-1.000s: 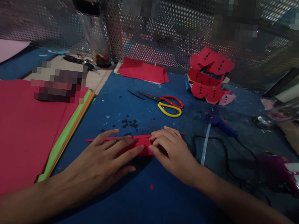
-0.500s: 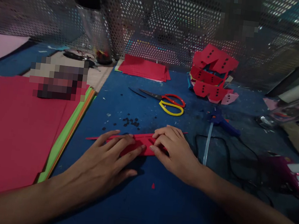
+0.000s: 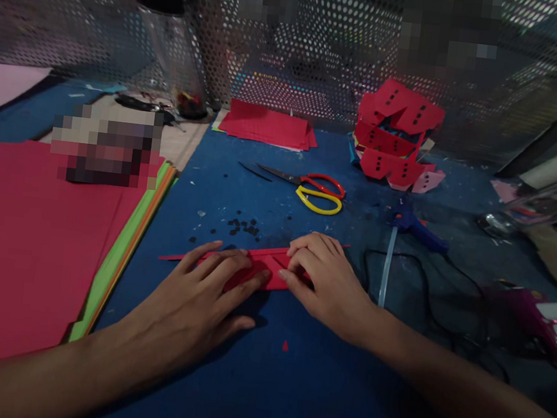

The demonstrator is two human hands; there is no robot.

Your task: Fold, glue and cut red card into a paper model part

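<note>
A folded red paper strip (image 3: 268, 271) lies on the blue table under both hands. My left hand (image 3: 214, 285) rests on its left part, fingers apart and spread over the paper. At the right part, my right hand (image 3: 316, 274) has its thumb and fingers brought together on the paper, and its fingertips partly hide the edge. Thin red ends stick out past both hands. Small black paper squares (image 3: 244, 225) are scattered just beyond the strip. A tiny red scrap (image 3: 286, 345) lies nearer me.
Scissors (image 3: 320, 194) and a red paper stack (image 3: 267, 127) lie beyond the hands. Red folded pieces (image 3: 392, 138) stand at the back right, near a blue glue gun (image 3: 419, 232) with its cable. Large coloured sheets (image 3: 28, 241) cover the left. Perforated metal (image 3: 318, 39) borders the back.
</note>
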